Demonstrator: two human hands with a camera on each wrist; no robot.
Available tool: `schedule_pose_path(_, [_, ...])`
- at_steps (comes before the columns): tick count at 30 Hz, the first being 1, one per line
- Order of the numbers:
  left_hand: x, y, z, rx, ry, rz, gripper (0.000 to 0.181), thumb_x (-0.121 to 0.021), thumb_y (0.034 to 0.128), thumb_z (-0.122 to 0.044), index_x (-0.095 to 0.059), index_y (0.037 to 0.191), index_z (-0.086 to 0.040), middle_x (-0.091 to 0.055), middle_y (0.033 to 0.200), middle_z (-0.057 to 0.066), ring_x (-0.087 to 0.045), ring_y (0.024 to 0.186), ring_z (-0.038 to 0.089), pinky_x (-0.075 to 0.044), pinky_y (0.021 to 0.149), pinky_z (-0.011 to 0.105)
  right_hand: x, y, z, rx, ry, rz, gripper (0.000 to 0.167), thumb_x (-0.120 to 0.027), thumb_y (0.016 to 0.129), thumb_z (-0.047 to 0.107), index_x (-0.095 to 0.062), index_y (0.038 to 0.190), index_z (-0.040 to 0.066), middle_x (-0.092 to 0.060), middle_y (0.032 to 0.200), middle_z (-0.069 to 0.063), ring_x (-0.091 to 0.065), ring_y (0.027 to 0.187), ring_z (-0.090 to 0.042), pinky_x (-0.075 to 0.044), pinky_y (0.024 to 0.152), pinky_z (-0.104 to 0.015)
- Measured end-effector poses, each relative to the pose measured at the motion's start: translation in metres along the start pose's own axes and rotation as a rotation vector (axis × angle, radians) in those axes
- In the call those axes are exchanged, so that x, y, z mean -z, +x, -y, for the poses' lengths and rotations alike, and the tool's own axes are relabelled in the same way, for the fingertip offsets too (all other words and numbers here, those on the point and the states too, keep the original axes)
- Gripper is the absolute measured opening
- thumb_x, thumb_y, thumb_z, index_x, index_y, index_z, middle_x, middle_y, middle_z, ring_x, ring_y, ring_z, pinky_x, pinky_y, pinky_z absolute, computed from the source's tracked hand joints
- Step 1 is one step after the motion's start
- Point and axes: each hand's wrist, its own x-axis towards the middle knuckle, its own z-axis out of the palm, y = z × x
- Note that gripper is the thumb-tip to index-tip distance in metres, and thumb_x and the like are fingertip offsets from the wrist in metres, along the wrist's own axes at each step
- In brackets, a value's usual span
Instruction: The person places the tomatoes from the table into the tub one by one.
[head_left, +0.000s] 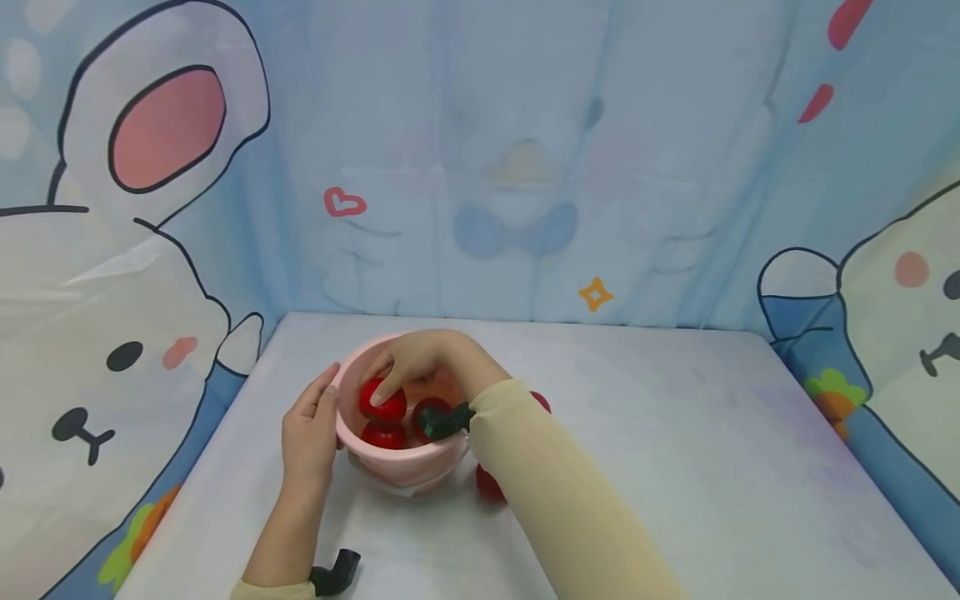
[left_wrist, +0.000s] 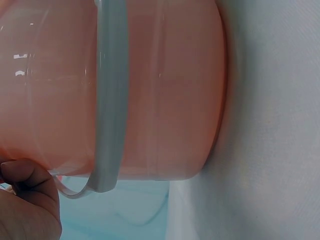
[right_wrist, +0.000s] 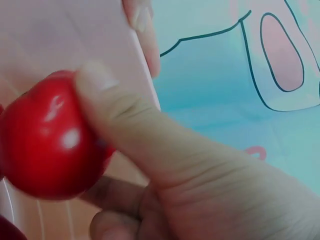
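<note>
A pink bucket point(head_left: 408, 468) stands on the white table at left of centre, its pale handle point(left_wrist: 111, 95) hanging down the outer side. My left hand point(head_left: 310, 427) grips the bucket's left rim, thumb bent at the edge. Inside the bucket, my right hand point(head_left: 423, 360) holds a glossy red tomato point(right_wrist: 52, 137) between thumb and fingers. Below it lies a second tomato point(head_left: 384, 435), and a darker red one point(head_left: 429, 410) sits to the right, partly covered by the black wrist mount.
Two red fruits, one nearer point(head_left: 489, 485) and one farther point(head_left: 541, 401), lie on the table right of the bucket, partly hidden by my right sleeve point(head_left: 558, 483). A blue cartoon curtain point(head_left: 675, 167) hangs behind the white table point(head_left: 720, 467).
</note>
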Motion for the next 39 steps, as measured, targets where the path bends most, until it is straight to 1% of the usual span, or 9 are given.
schedule_pose_path(4, [-0.002, 0.001, 0.0, -0.008, 0.0, -0.001, 0.037, -0.049, 0.0995, -0.05, -0.054, 0.136, -0.046, -0.056, 0.141, -0.013, -0.056, 0.073, 0.018, -0.051, 0.061, 0.02, -0.002, 0.002, -0.001, -0.029, 0.01, 0.004, 0.041, -0.082, 0.08, 0.03, -0.07, 0.119, 0.031, -0.061, 0.118, 0.001, -0.055, 0.105, -0.021, -0.056, 0.087, -0.041])
schedule_pose_path(10, [-0.004, 0.002, 0.0, -0.019, -0.001, -0.003, 0.036, -0.049, 0.1001, -0.048, -0.055, 0.136, -0.046, -0.057, 0.141, -0.013, -0.056, 0.073, 0.018, -0.051, 0.06, 0.02, -0.001, -0.002, -0.002, -0.053, 0.03, 0.005, 0.04, -0.077, 0.084, 0.033, -0.068, 0.122, 0.03, -0.059, 0.121, 0.001, -0.049, 0.116, -0.022, -0.056, 0.088, -0.039])
schedule_pose_path(18, [-0.003, 0.002, 0.001, -0.018, -0.015, -0.002, 0.035, -0.048, 0.1015, -0.044, -0.056, 0.136, -0.044, -0.057, 0.14, -0.012, -0.054, 0.067, 0.017, -0.048, 0.057, 0.02, 0.003, -0.006, -0.002, -0.01, -0.082, -0.028, 0.043, -0.072, 0.088, 0.038, -0.064, 0.129, 0.033, -0.061, 0.122, 0.007, -0.057, 0.09, -0.022, -0.054, 0.072, -0.034])
schedule_pose_path(24, [-0.002, 0.003, 0.001, -0.014, -0.02, 0.005, 0.036, -0.047, 0.1013, -0.046, -0.056, 0.136, -0.045, -0.058, 0.139, -0.011, -0.052, 0.065, 0.016, -0.049, 0.058, 0.02, 0.004, -0.013, 0.0, -0.04, -0.016, -0.067, 0.044, -0.075, 0.085, 0.037, -0.064, 0.128, 0.033, -0.06, 0.117, -0.004, -0.056, 0.104, -0.027, -0.055, 0.087, -0.046])
schedule_pose_path(26, [-0.001, 0.002, 0.001, -0.014, -0.022, 0.01, 0.037, -0.048, 0.101, -0.047, -0.055, 0.137, -0.045, -0.057, 0.139, -0.012, -0.052, 0.065, 0.016, -0.049, 0.058, 0.02, 0.007, -0.019, -0.001, -0.006, -0.066, -0.087, 0.042, -0.073, 0.087, 0.038, -0.064, 0.128, 0.035, -0.061, 0.121, -0.001, -0.054, 0.11, -0.024, -0.054, 0.09, -0.043])
schedule_pose_path(29, [0.0, 0.002, 0.001, -0.02, -0.028, 0.012, 0.037, -0.048, 0.1009, -0.047, -0.055, 0.137, -0.044, -0.057, 0.14, -0.012, -0.052, 0.065, 0.016, -0.049, 0.058, 0.02, 0.016, -0.033, -0.004, 0.069, -0.183, -0.141, 0.043, -0.067, 0.091, 0.042, -0.062, 0.133, 0.036, -0.062, 0.13, 0.005, -0.057, 0.104, -0.016, -0.054, 0.085, -0.034])
schedule_pose_path(31, [0.0, 0.001, 0.002, -0.025, -0.028, 0.008, 0.037, -0.048, 0.1008, -0.047, -0.055, 0.137, -0.044, -0.057, 0.14, -0.013, -0.052, 0.065, 0.016, -0.05, 0.058, 0.02, 0.023, -0.048, -0.011, 0.109, -0.226, -0.18, 0.044, -0.063, 0.093, 0.043, -0.059, 0.136, 0.034, -0.062, 0.133, 0.006, -0.06, 0.089, -0.015, -0.054, 0.076, -0.031])
schedule_pose_path(34, [-0.001, 0.001, 0.002, -0.033, -0.024, 0.006, 0.036, -0.048, 0.1008, -0.047, -0.055, 0.136, -0.046, -0.057, 0.14, -0.013, -0.052, 0.066, 0.016, -0.05, 0.059, 0.02, 0.032, -0.076, -0.029, 0.12, -0.176, -0.26, 0.045, -0.061, 0.094, 0.044, -0.059, 0.137, 0.03, -0.065, 0.129, 0.002, -0.059, 0.065, -0.022, -0.053, 0.062, -0.032])
schedule_pose_path(39, [0.0, 0.0, 0.0, -0.034, -0.018, 0.002, 0.037, -0.048, 0.1007, -0.048, -0.054, 0.137, -0.045, -0.057, 0.139, -0.013, -0.052, 0.067, 0.016, -0.05, 0.059, 0.02, 0.042, -0.125, -0.079, 0.091, -0.052, -0.427, 0.039, -0.061, 0.095, 0.042, -0.059, 0.134, 0.034, -0.065, 0.127, 0.002, -0.057, 0.061, -0.029, -0.053, 0.057, -0.036])
